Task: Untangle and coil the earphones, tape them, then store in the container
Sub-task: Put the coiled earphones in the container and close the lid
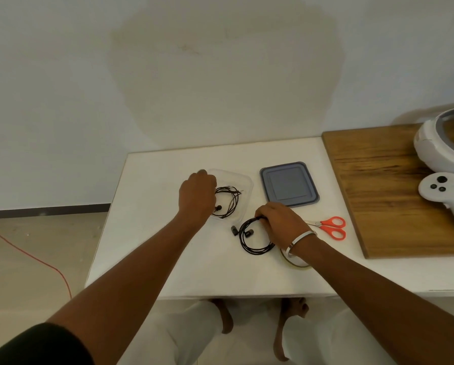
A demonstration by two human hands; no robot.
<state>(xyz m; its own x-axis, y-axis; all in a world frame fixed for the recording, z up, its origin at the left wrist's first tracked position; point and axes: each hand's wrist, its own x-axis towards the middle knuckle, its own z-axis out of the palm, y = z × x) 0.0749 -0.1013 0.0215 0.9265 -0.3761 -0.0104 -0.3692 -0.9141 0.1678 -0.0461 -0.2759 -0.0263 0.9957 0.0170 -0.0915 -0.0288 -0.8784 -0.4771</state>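
Right hand gripping the second coil

The right hand (281, 219) is pinching the coiled earphones (254, 237) on the surface, just right of the container (244, 180), where the left hand (196, 196) is reaching (grip hidden) over another set (227, 202).

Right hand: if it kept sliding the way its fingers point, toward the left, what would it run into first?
Probably the loose earbud beside the coil that the right hand grips; beyond it, the clear container. Depth is uncertain.

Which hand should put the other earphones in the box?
Probably the right hand. It already grips the coiled earphones on the table, right beside the clear box. The left hand is busy over the box, at the earphones inside.
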